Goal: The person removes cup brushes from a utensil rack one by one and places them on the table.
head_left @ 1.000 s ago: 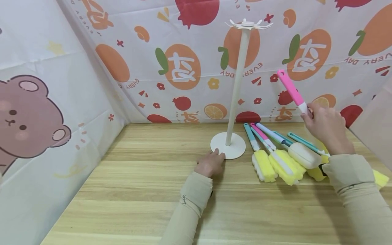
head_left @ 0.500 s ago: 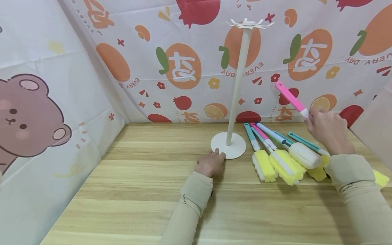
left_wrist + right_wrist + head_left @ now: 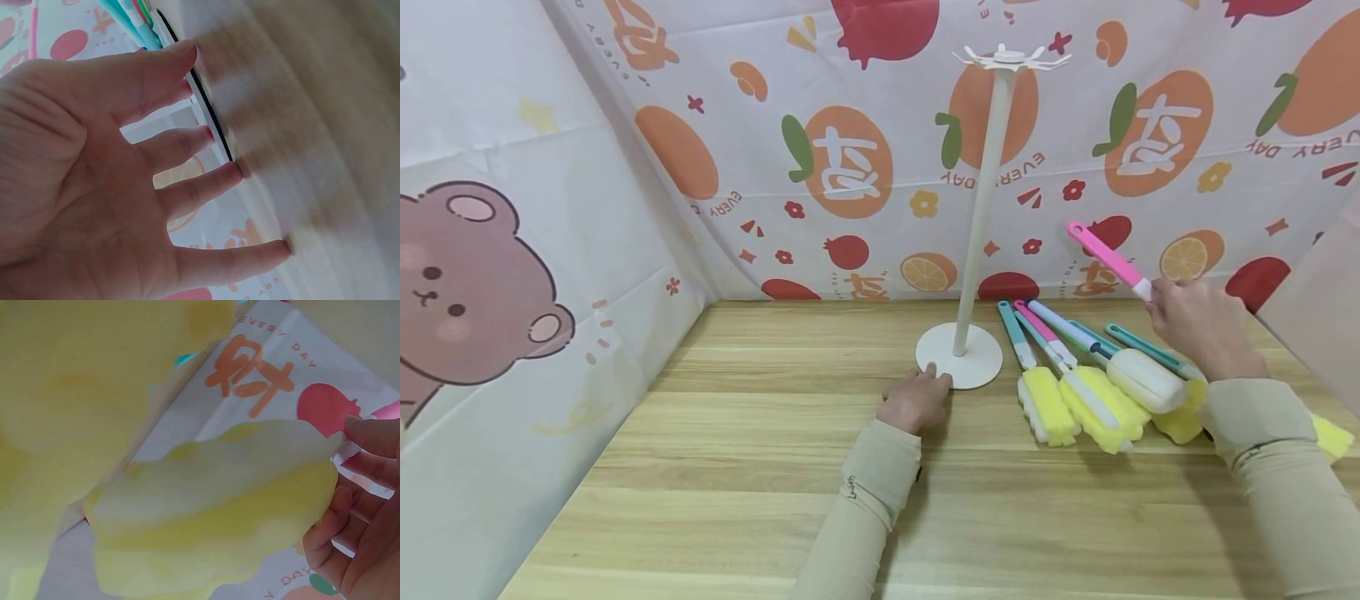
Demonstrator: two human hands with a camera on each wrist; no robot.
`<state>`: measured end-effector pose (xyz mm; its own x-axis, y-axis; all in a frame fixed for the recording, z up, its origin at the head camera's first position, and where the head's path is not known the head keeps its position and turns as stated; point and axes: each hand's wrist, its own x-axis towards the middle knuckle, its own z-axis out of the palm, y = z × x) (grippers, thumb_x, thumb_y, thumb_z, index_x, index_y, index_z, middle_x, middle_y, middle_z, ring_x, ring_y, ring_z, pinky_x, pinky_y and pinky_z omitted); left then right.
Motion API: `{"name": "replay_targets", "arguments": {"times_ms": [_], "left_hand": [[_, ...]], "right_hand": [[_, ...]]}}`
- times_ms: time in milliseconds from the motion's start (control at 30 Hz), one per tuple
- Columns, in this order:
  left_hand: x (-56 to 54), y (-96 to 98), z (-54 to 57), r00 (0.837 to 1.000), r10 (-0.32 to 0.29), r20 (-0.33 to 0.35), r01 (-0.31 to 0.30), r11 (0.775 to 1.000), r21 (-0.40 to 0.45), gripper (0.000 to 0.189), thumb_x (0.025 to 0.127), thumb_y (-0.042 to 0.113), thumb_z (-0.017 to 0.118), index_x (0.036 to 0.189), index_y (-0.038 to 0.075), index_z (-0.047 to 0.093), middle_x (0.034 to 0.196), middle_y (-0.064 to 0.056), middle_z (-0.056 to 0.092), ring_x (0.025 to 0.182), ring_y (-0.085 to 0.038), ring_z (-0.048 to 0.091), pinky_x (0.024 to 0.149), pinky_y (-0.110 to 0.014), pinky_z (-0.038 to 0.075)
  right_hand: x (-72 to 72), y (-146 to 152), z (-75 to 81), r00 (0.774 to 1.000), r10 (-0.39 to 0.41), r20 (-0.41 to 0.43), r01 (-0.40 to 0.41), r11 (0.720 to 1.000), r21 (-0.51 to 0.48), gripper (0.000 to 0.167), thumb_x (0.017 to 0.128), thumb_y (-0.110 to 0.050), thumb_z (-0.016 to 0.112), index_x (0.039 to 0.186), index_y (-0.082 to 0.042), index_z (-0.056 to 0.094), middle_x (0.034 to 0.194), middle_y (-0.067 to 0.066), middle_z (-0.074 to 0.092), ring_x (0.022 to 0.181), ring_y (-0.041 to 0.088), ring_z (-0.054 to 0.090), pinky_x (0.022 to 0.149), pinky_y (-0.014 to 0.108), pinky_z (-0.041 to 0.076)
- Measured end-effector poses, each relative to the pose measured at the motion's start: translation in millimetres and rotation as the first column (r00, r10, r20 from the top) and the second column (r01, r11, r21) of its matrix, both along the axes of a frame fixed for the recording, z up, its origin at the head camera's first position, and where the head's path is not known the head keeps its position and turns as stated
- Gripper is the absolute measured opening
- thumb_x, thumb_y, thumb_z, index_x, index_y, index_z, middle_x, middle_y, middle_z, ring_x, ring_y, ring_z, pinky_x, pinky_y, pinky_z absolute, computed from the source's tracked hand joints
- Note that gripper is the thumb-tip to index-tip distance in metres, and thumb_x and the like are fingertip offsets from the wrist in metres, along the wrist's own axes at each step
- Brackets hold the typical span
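Observation:
My right hand (image 3: pixel 1204 327) grips a sponge bottle brush (image 3: pixel 1108 257) where its pink handle meets a white neck, and the handle points up and left. Its yellow-and-white sponge head (image 3: pixel 212 515) shows in the right wrist view beside my fingers; in the head view my hand and sleeve hide it. My left hand (image 3: pixel 917 400) rests at the front of the round white base (image 3: pixel 976 372) of a hanging stand (image 3: pixel 988 192). In the left wrist view, its fingers (image 3: pixel 200 190) are spread and fairly straight, with tips at the base's edge and on the table.
Several more brushes lie in a heap right of the stand, among them a yellow sponge (image 3: pixel 1049 407) and a white sponge (image 3: pixel 1146 381). The stand's top carries a ring of white hooks (image 3: pixel 1011 58). Fruit-printed cloth (image 3: pixel 850 75) backs the wooden table (image 3: pixel 737 467).
My right hand has lowered slightly, and the pink handle has tipped down and to the left. My left hand has stayed at the stand's base.

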<state>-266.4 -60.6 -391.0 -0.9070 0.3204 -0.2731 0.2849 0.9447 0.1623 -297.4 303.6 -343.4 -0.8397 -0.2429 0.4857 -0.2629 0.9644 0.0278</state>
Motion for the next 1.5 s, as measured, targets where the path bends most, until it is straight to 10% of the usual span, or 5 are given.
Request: {"name": "replay_targets", "arguments": {"times_ms": [667,1500], "left_hand": [[1.3,-0.6,0.2,1.000,0.005,0.000,-0.005,1.000,-0.001,0.041,0.099,0.011,0.060,0.139,0.014,0.058,0.157,-0.012,0.042,0.135,-0.036,0.046,0.089,-0.072,0.046],[1.8,0.6,0.5,1.000,0.003,-0.010,-0.003,1.000,-0.014,0.037,0.102,0.013,0.055,0.139,0.014,0.058,0.156,-0.011,0.042,0.131,-0.035,0.048,0.088,-0.069,0.048]], "right_hand": [[-6.3,5.5,-14.5,0.975,-0.059,0.214,0.040,0.995,0.090,0.027,0.087,-0.006,0.075,0.103,0.012,0.062,0.059,0.009,0.051,0.050,0.026,0.045,0.040,0.036,0.042],[-12.7,9.1,-36.4,0.969,-0.008,0.246,0.002,1.000,0.027,0.016,0.090,-0.005,0.068,0.090,0.011,0.068,0.074,0.020,0.066,0.071,0.041,0.057,0.064,0.057,0.050]]}}
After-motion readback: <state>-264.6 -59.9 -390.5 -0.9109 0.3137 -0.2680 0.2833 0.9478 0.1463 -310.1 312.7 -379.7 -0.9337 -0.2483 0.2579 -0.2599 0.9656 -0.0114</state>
